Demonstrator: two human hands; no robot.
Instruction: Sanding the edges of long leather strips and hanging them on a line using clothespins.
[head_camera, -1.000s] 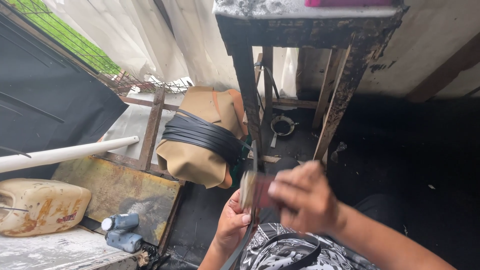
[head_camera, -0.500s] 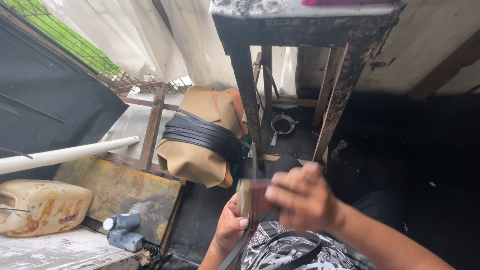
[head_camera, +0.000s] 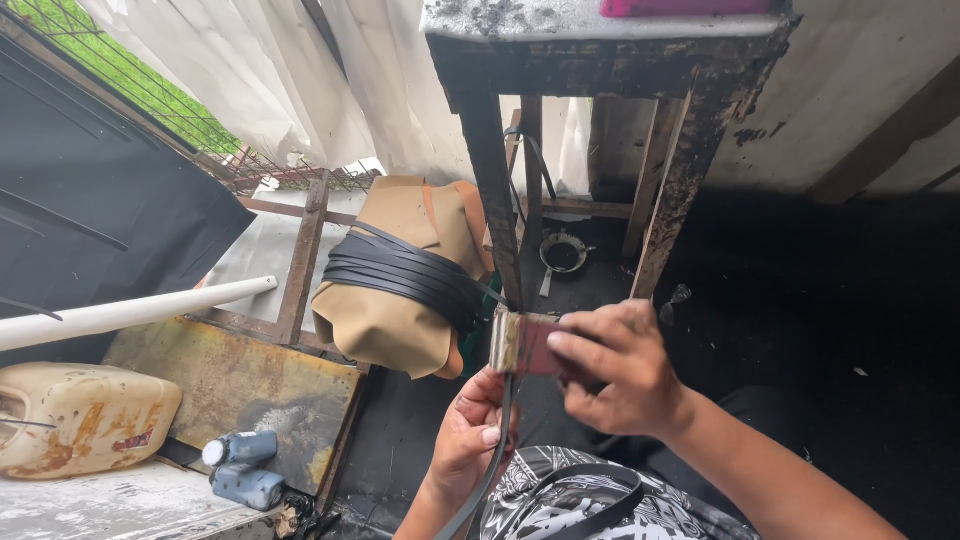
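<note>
head view: the right hand (head_camera: 610, 365) has shifted a little lower than half a second ago, fingers pinched on a small flat block (head_camera: 522, 345), dull metal with a dark red face, just before the charred wooden stand leg (head_camera: 495, 210). the left hand (head_camera: 470, 430) below curls closed around a thin black strap (head_camera: 497, 450). behind, glossy black bands wrap a tan leather bundle (head_camera: 385, 320).

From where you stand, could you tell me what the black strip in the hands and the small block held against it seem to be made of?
The black strip looks like thin rubber or leather: matte, flat, bending freely below the left hand. The small block under the right hand seems layered: a dull reddish face with a worn, pale, shiny edge, perhaps metal or an abrasive stone; I can't be sure.
</note>
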